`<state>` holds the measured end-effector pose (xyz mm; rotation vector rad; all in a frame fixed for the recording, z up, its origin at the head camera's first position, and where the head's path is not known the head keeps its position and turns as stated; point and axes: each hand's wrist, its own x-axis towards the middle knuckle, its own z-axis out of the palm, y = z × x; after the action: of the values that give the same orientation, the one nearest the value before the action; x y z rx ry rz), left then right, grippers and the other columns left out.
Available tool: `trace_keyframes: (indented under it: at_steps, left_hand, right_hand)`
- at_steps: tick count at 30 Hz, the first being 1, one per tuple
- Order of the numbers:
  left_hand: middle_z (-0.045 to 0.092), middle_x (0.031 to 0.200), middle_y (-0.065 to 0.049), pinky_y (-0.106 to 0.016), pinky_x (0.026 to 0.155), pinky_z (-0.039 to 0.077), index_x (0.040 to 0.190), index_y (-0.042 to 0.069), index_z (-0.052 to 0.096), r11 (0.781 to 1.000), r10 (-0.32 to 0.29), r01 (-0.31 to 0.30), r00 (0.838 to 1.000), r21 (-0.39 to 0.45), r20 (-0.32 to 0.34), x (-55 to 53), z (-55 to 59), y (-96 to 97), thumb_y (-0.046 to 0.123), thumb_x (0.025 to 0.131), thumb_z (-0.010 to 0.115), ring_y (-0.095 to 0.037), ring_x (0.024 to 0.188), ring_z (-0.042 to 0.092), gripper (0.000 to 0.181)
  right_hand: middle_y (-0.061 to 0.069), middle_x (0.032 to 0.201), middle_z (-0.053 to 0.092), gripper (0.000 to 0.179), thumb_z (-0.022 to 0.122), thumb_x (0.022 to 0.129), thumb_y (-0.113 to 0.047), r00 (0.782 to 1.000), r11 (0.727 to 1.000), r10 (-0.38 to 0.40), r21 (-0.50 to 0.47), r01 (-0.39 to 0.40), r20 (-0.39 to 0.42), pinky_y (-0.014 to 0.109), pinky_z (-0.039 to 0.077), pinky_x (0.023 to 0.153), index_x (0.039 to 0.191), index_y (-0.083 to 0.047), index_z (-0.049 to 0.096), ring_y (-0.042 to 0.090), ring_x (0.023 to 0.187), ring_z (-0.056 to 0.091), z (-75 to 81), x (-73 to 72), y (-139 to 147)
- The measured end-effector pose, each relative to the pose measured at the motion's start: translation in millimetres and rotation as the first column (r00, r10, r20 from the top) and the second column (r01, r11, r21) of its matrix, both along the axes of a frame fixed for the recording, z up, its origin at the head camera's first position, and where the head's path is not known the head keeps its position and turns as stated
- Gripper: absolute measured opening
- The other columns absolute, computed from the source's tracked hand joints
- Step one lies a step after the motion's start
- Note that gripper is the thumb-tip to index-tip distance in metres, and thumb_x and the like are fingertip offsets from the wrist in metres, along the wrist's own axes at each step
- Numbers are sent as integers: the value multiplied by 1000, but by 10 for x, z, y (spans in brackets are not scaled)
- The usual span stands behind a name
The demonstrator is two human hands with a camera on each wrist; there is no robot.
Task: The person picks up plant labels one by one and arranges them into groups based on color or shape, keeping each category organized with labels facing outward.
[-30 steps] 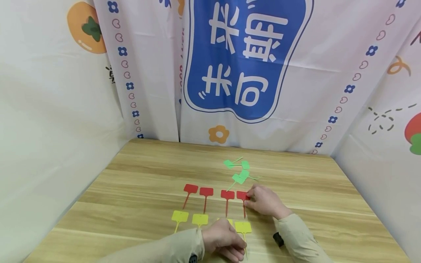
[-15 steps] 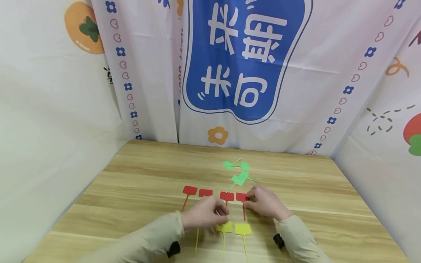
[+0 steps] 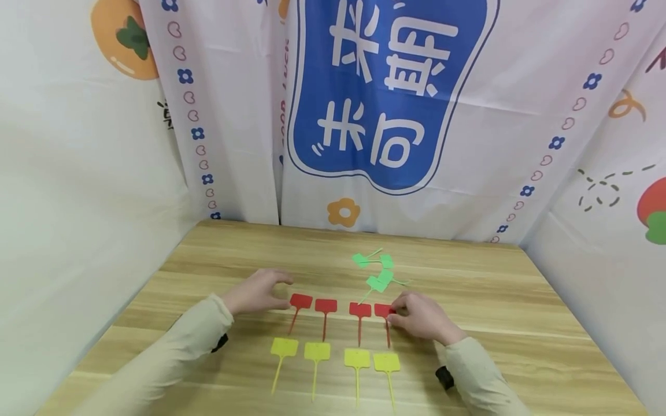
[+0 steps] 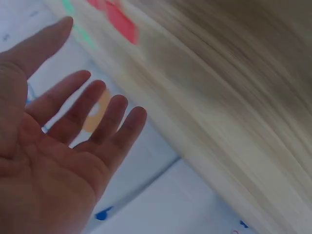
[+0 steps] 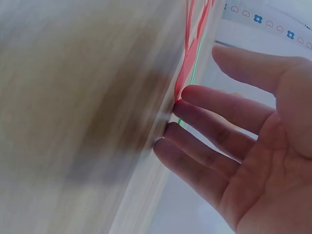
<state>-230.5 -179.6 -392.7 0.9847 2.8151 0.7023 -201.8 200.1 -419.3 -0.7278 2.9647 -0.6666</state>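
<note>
Several red T-shaped plant labels lie in a row on the table. My left hand (image 3: 258, 293) is beside the leftmost red plant label (image 3: 300, 301), thumb close to its head. In the left wrist view the left palm shows with fingers spread and nothing in them. My right hand (image 3: 422, 316) is at the rightmost red plant label (image 3: 383, 311), index finger and thumb right at its edge. The right wrist view shows these fingers (image 5: 209, 105) loosely extended, thumb apart, the fingertips low at the table. Nearer me runs a row of yellow plant labels (image 3: 356, 358), stems toward me.
Behind the red row, several green plant labels (image 3: 377, 283) lie loosely, some overlapping. They rest on a wood-grain table (image 3: 250, 248). A printed white curtain (image 3: 244, 173) closes off the back, and white cloth walls stand at both sides.
My left hand has gone from the rightmost yellow label, across the rows, to the left end of the red row. The right hand has stayed at the rightmost red label.
</note>
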Motion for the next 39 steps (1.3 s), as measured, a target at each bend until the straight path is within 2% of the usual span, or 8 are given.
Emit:
trace_keyframes:
  at_steps: [4,9,14,18,26,32,39]
  left_hand:
    - [58,130,-24,-53,103,40,124,-7,61,999,-12,13,1000,-41,16,-118,-66,-56,21,85,79,-41,122,52,52]
    - [57,132,-22,-51,104,39,128,-6,60,997,-19,22,999,-80,45,-245,-149,-59,26,86,79,-39,124,50,57]
    - [56,135,-17,-51,107,36,131,0,61,995,-8,18,995,-101,97,-316,-205,-35,31,86,78,-37,128,47,58]
    - [57,135,-15,-51,106,36,128,5,65,992,9,6,993,-128,119,-345,-228,1,34,87,77,-36,128,47,52]
    - [64,125,-12,-49,101,43,116,11,74,989,5,12,994,-148,112,-363,-262,111,38,85,77,-32,122,53,41]
    - [53,138,-20,-52,105,37,113,15,76,985,45,-25,992,-173,114,-311,-271,152,38,82,80,-38,130,45,38]
    - [50,140,-23,-51,103,40,119,11,72,985,36,-23,996,-169,76,-239,-274,152,39,85,78,-39,127,47,44]
  right_hand:
    - [0,97,69,6,72,90,-19,1000,1000,-9,-10,9,-3,43,51,80,85,-17,75,21,92,63,12,-28,12]
    - [-3,97,69,6,72,90,-22,999,999,-31,-15,31,19,43,50,82,88,-17,76,19,94,63,25,-57,15]
    - [-5,98,70,7,74,89,-22,997,997,-66,-29,67,43,44,50,83,93,-16,77,18,95,63,24,-84,30]
    - [-4,98,70,12,73,89,-23,994,995,-81,-46,85,77,45,50,84,97,-14,77,18,94,63,30,-100,46]
    - [-2,98,71,23,72,90,-24,992,995,-75,-54,81,106,44,52,84,104,-5,75,20,95,65,64,-160,79]
    - [0,98,71,22,71,91,-22,987,993,-85,-70,96,138,43,53,84,104,-4,75,19,94,66,90,-198,91]
    - [-1,95,70,17,69,93,-20,979,988,-93,-104,113,184,37,54,74,101,-7,76,14,84,64,138,-247,68]
